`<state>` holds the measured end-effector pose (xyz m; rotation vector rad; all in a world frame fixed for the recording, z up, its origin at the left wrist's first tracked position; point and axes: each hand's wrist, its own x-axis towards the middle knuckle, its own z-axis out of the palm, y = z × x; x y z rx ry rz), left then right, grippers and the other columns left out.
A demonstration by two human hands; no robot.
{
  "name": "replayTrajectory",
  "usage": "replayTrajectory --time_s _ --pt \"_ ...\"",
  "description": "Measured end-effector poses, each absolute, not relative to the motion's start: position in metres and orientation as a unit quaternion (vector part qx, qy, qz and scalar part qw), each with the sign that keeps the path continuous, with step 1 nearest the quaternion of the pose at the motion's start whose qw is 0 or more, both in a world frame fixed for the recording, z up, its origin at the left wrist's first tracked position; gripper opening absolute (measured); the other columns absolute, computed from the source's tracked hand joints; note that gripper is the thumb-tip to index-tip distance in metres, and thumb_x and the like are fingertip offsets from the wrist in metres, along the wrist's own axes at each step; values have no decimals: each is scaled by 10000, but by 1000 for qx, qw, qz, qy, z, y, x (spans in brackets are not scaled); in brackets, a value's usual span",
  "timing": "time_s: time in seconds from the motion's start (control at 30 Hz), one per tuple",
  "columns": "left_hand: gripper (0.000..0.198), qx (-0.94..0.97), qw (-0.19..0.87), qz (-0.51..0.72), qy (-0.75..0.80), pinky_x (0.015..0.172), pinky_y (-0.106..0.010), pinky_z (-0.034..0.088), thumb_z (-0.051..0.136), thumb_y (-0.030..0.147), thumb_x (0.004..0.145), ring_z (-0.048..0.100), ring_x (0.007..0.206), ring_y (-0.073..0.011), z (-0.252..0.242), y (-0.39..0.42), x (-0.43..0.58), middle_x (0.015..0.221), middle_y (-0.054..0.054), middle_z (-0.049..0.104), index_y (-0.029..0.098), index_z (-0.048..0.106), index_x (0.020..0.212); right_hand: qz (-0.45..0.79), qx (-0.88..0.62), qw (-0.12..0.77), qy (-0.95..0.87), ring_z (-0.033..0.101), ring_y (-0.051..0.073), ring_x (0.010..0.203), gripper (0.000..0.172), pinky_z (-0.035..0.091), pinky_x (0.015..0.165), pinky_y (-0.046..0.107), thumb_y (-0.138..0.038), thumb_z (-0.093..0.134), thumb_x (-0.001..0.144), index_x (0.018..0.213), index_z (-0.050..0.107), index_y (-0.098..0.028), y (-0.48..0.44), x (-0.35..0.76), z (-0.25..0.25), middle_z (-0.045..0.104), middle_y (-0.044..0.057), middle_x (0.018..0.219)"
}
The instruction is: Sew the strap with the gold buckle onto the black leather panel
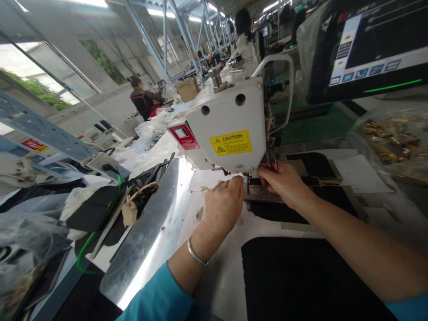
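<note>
Black panel [276, 212] lies beneath a metal clamp plate [262, 196] on the sewing machine bed, its rounded edge showing below the plate. Above it hangs the white machine head [227, 118], whose front bears a yellow label [230, 142] reading "CAUTION" in capitals, with two triangular warning signs and smaller lines too fine to read. On the head's side sits a red label [183, 136] with a whitish square; its writing is not legible. At upper right, a screen [377, 53] shows a row of blue icons and a green line, its words too blurred to read. Far left, a red-and-yellow sticker [35, 145] is likewise unreadable.

The left hand [222, 203], a silver bangle [195, 252] at its wrist, is just left of the clamp plate, fingers curled inward; whether they hold anything cannot be told. The right hand [284, 183] is at the head's lower right, thumb and fingers drawn nearly together beside a dark looped part [271, 159]; whether they grip it cannot be told. Nearer the wearer lies another black panel [310, 278].
</note>
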<state>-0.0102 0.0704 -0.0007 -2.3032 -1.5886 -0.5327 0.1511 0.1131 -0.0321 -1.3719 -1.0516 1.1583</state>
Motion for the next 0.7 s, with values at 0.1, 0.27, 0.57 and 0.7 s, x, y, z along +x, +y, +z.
replayTrajectory --time_s 0.1,0.27,0.57,0.7 --pt "116 -802 171 -168 -547 514 -290 319 543 228 937 665 679 -196 0 73 -9 723 -3 703 223 659 927 470 -553 511 -460 491 134 524 200 327 443 228 -250 626 633 824 607 -195 114 151 -34 541 -32 569" --pt "91 -816 206 -138 -522 502 -296 331 541 203 934 663 673 -193 -3 77 -8 727 7 696 220 631 928 475 -527 509 -488 444 131 479 180 314 438 250 -334 630 617 722 607 -190 115 150 -37 490 -36 510" --pt "86 -818 206 -122 -523 493 -297 289 541 196 918 669 680 -205 -6 83 -1 715 -23 688 204 622 890 450 -517 516 -514 492 147 529 122 318 464 253 -280 624 629 720 622 -199 114 150 -39 549 -20 555" --pt "144 -810 186 -134 -540 502 -296 280 507 232 944 674 690 -204 -6 83 2 739 -36 705 203 644 910 435 -518 518 -525 538 162 586 113 344 495 259 -239 620 636 734 653 -193 114 149 -38 604 -3 613"
